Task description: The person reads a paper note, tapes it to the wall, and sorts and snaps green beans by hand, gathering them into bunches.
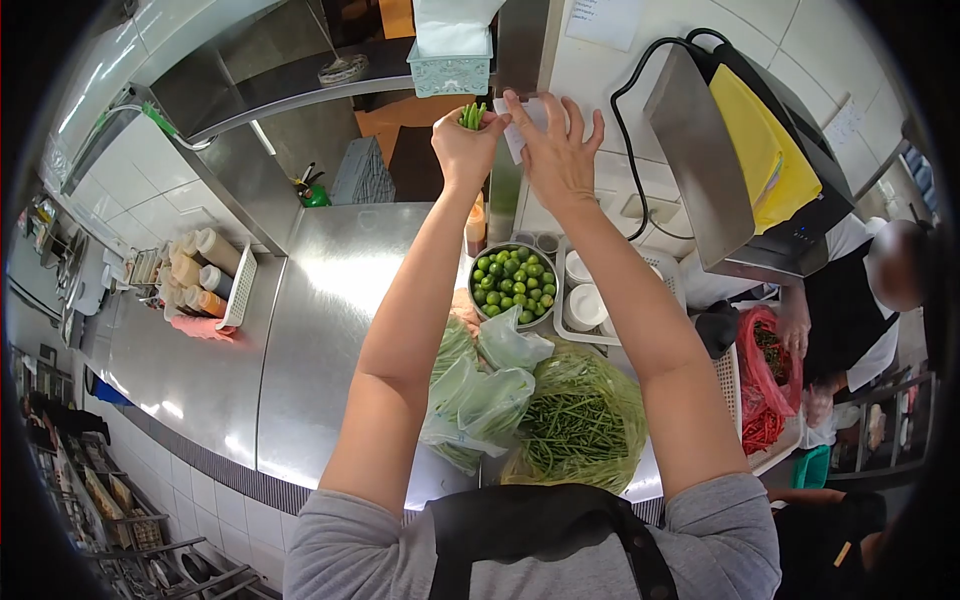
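My left hand is raised at arm's length, its fingers closed round a small bunch of green beans whose ends stick out above the fist. Just to its right, my right hand has its fingers spread. It is over a white sheet-like piece by the steel post; I cannot tell whether it grips or only touches it. Below my arms, an open clear plastic bag is full of green beans. Knotted plastic bags lie beside it, their contents partly hidden.
A bowl of limes and a white tray with lidded tubs stand behind the bags. Squeeze bottles fill a basket at left. A steel-boxed machine juts out at right. A co-worker handles a red bag of chillies.
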### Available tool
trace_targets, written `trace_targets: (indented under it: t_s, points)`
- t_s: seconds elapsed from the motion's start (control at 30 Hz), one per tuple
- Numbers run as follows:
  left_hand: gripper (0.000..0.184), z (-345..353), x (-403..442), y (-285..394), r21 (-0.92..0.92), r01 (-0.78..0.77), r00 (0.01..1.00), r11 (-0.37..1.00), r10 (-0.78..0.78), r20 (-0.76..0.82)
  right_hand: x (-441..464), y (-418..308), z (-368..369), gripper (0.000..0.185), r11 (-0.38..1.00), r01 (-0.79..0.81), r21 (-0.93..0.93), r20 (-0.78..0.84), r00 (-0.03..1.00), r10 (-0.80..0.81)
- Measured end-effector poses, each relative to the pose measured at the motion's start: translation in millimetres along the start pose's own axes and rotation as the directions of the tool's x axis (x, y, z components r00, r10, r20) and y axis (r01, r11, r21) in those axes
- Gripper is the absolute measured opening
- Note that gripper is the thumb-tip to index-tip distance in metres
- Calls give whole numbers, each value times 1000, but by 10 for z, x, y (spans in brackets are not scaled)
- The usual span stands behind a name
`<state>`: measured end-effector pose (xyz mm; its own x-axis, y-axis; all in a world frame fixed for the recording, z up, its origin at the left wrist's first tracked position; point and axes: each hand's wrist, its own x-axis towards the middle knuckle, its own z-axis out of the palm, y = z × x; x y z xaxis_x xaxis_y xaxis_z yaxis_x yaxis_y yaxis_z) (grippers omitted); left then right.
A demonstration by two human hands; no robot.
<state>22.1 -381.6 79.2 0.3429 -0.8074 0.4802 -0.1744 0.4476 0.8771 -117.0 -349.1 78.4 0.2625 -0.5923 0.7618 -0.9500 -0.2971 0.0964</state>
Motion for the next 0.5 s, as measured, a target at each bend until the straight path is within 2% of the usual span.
trace_targets:
  t_s: [0.03,0.1,0.13,0.2,0.23,0.3,0.33,0.37,0.4,0.47,0.5]
  points:
    - [27,-19,-4,9,2,1,1000,1000,-1,2,-3,2,-8,85,1000,-6,-1,7,1000,6]
    - [32,-96,-21,99,184,17,1000,983,-21,21,13,15,-42,84,1000,-13,1,16,1000,13]
    - [32,-121,-40,80,188,17,1000,982,-22,22,36,25,-68,84,1000,-15,6,-5,1000,15]
    - [38,-163,-77,-46,288,-50,997,956,32,66,57,34,-185,83,1000,-20,15,-30,999,20]
    - [39,-194,-120,-106,317,-72,997,946,63,38,79,52,-271,78,998,-50,-24,-63,997,49]
    - [40,-345,-262,-45,302,-68,996,951,50,67,56,59,-411,73,994,-87,-66,-104,991,80]
    - [41,-436,-383,-14,287,-58,994,956,30,101,-38,46,-500,70,993,-121,6,-136,983,121]
    - [42,-555,-563,85,205,-17,987,979,-16,161,-174,33,-596,67,985,-156,78,-164,972,167]
    - [43,-707,-788,225,126,34,972,991,-62,227,-377,11,-706,67,983,-171,70,-161,970,180]
    - [46,-1044,-1282,492,38,251,891,967,-246,381,-913,-46,-935,65,995,30,91,51,998,-34]
    - [45,-1243,-1547,560,20,365,833,931,-336,439,-1210,-49,-1017,65,996,19,88,68,997,-25]
